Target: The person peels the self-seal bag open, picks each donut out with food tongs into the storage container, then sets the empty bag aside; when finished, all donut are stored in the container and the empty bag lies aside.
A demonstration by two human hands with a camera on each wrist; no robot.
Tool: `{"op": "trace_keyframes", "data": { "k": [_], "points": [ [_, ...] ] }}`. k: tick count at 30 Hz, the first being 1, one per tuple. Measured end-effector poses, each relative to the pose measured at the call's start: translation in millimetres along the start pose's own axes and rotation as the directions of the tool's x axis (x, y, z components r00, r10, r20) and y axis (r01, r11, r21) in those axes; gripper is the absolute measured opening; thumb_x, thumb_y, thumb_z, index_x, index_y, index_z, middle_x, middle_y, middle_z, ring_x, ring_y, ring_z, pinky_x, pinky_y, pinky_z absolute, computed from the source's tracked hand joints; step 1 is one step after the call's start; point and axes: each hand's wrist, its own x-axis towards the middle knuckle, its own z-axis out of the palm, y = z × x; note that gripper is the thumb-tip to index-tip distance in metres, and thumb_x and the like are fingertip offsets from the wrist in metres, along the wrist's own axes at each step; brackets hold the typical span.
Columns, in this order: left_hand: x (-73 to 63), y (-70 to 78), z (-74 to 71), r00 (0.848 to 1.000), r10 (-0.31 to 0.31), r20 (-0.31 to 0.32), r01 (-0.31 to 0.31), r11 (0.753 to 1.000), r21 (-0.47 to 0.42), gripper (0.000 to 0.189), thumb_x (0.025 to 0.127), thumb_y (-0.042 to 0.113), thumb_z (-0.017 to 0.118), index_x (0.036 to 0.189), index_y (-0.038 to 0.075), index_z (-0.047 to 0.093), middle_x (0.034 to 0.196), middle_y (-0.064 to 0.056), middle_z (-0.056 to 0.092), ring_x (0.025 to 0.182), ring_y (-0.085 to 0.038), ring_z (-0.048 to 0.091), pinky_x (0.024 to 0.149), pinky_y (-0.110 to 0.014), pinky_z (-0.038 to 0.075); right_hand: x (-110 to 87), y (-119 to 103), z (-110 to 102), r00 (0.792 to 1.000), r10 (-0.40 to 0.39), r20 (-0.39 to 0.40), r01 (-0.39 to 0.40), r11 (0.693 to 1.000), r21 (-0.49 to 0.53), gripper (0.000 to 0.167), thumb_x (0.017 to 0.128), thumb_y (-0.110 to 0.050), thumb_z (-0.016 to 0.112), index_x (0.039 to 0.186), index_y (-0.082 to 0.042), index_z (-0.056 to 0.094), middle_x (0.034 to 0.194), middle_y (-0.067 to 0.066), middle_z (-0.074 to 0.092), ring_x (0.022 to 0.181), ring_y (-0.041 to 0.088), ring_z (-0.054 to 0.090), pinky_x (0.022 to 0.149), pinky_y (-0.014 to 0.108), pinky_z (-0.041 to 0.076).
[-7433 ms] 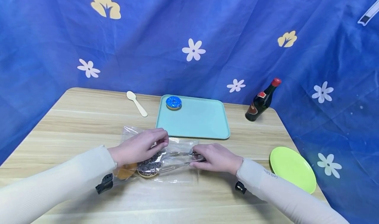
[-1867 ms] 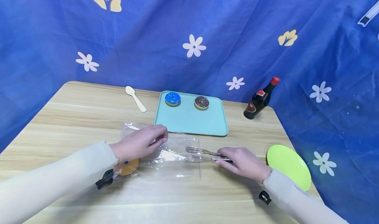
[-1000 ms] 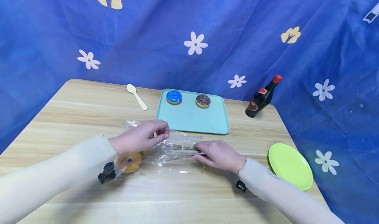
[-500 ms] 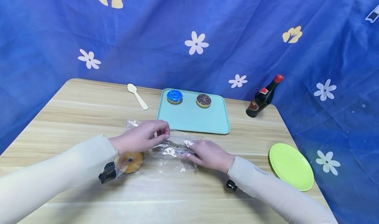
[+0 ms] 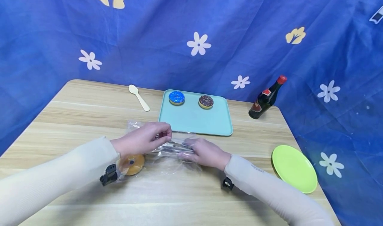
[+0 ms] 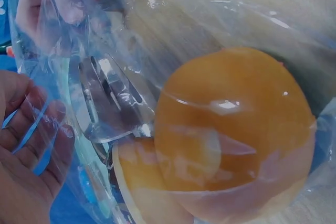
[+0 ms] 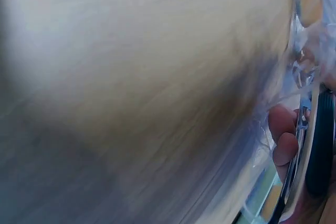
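Observation:
A clear plastic bag [image 5: 167, 164] lies on the table, and my left hand [image 5: 146, 138] pinches its upper edge with thumb and fingers. My right hand [image 5: 204, 153] reaches into the bag's mouth from the right, gripping metal tongs [image 5: 173, 148]. Their dark handle [image 7: 320, 145] shows along the fingers in the right wrist view. Inside the bag, an orange-brown donut [image 6: 236, 114] lies under my left wrist. Another donut [image 6: 139, 182] is partly hidden behind it in the left wrist view, with the slotted tong head [image 6: 113, 98] close beside them.
A turquoise tray [image 5: 194, 121] behind the bag bears a blue-iced donut [image 5: 176, 97] and a chocolate donut [image 5: 205, 101]. A cream spoon [image 5: 139, 98] lies to its left. A dark red-capped bottle [image 5: 264, 99] stands back right, a green plate [image 5: 294, 169] at the right edge.
The chocolate donut has gone from the bag to the tray. My right hand has since brought the tongs back leftward, deeper into the bag. The left hand keeps its place.

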Motion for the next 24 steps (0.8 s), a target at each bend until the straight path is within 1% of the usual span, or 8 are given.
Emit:
{"op": "trace_keyframes", "data": {
  "k": [3, 5, 8, 11, 14, 15, 19, 24],
  "points": [
    [0.3, -1.3, 1.3, 1.000, 0.004, 0.000, -0.004, 1.000, 0.011, 0.008, 0.103, 0.011, 0.064, 0.096, 0.013, 0.066, 0.084, 0.009, 0.061, 0.077, -0.006, 0.054, 0.073, -0.026, 0.051, 3.9, -1.3, 1.5, 1.000, -0.021, -0.019, 0.021, 0.999, -0.030, 0.028, 0.103, -0.043, 0.066, 0.102, -0.015, 0.066, 0.086, -0.008, 0.062, 0.083, 0.007, 0.058, 0.081, 0.025, 0.054],
    [0.4, -1.9, 1.8, 1.000, 0.004, 0.000, -0.004, 1.000, 0.012, 0.008, 0.103, 0.012, 0.064, 0.096, 0.012, 0.066, 0.084, 0.009, 0.061, 0.078, -0.006, 0.054, 0.074, -0.026, 0.052, 6.2, -2.5, 2.1, 0.999, -0.024, -0.025, 0.023, 0.999, -0.049, 0.029, 0.103, -0.043, 0.065, 0.101, -0.015, 0.066, 0.085, -0.008, 0.061, 0.082, 0.008, 0.057, 0.080, 0.025, 0.054],
    [0.4, -2.3, 2.1, 1.000, -0.001, 0.003, 0.001, 1.000, 0.007, 0.008, 0.103, 0.012, 0.063, 0.097, 0.012, 0.066, 0.085, 0.008, 0.062, 0.078, -0.006, 0.054, 0.073, -0.026, 0.052, 8.1, -4.8, 1.9, 0.999, -0.033, -0.040, 0.030, 0.997, -0.068, 0.029, 0.102, -0.042, 0.067, 0.098, -0.013, 0.065, 0.081, -0.007, 0.060, 0.078, 0.007, 0.056, 0.075, 0.024, 0.053],
    [0.8, -2.0, 2.3, 1.000, 0.000, 0.001, 0.000, 1.000, 0.008, 0.008, 0.103, 0.012, 0.063, 0.096, 0.013, 0.066, 0.085, 0.008, 0.062, 0.078, -0.006, 0.054, 0.073, -0.026, 0.052, 8.8, -6.8, 1.8, 0.996, -0.055, -0.066, 0.048, 0.994, -0.101, 0.030, 0.102, -0.042, 0.067, 0.093, -0.014, 0.063, 0.075, -0.008, 0.056, 0.071, 0.007, 0.053, 0.068, 0.022, 0.048],
    [2.1, -1.8, 2.9, 1.000, 0.015, -0.004, -0.015, 1.000, 0.013, 0.008, 0.104, 0.012, 0.063, 0.096, 0.014, 0.065, 0.084, 0.009, 0.060, 0.078, -0.006, 0.053, 0.073, -0.026, 0.050, 8.0, -7.5, 1.8, 0.994, -0.069, -0.087, 0.058, 0.990, -0.125, 0.030, 0.103, -0.042, 0.066, 0.088, -0.016, 0.061, 0.069, -0.009, 0.051, 0.065, 0.007, 0.050, 0.062, 0.021, 0.044],
    [2.5, -1.8, 3.0, 1.000, 0.022, -0.006, -0.022, 1.000, 0.016, 0.009, 0.104, 0.012, 0.063, 0.095, 0.014, 0.065, 0.084, 0.009, 0.060, 0.078, -0.006, 0.052, 0.073, -0.026, 0.050, 7.7, -7.6, 1.7, 0.993, -0.070, -0.091, 0.058, 0.990, -0.132, 0.030, 0.103, -0.042, 0.066, 0.087, -0.017, 0.061, 0.069, -0.009, 0.051, 0.065, 0.006, 0.051, 0.062, 0.022, 0.044],
    [2.3, -1.6, 2.4, 1.000, 0.022, -0.004, -0.022, 1.000, 0.015, 0.009, 0.104, 0.012, 0.063, 0.095, 0.015, 0.065, 0.084, 0.009, 0.060, 0.077, -0.006, 0.052, 0.072, -0.026, 0.049, 6.2, -7.8, 1.0, 0.994, -0.059, -0.088, 0.047, 0.990, -0.129, 0.027, 0.103, -0.041, 0.065, 0.091, -0.017, 0.063, 0.072, -0.009, 0.056, 0.067, 0.006, 0.055, 0.064, 0.023, 0.048],
    [0.5, -2.9, 0.9, 1.000, -0.003, 0.018, 0.002, 1.000, 0.009, 0.009, 0.104, 0.013, 0.062, 0.096, 0.016, 0.065, 0.086, 0.009, 0.061, 0.078, -0.006, 0.054, 0.074, -0.026, 0.051, 5.1, -7.3, 0.7, 0.995, -0.052, -0.084, 0.039, 0.989, -0.142, 0.027, 0.103, -0.043, 0.065, 0.096, -0.018, 0.065, 0.077, -0.008, 0.062, 0.070, 0.006, 0.059, 0.068, 0.025, 0.054]
  ]
}}
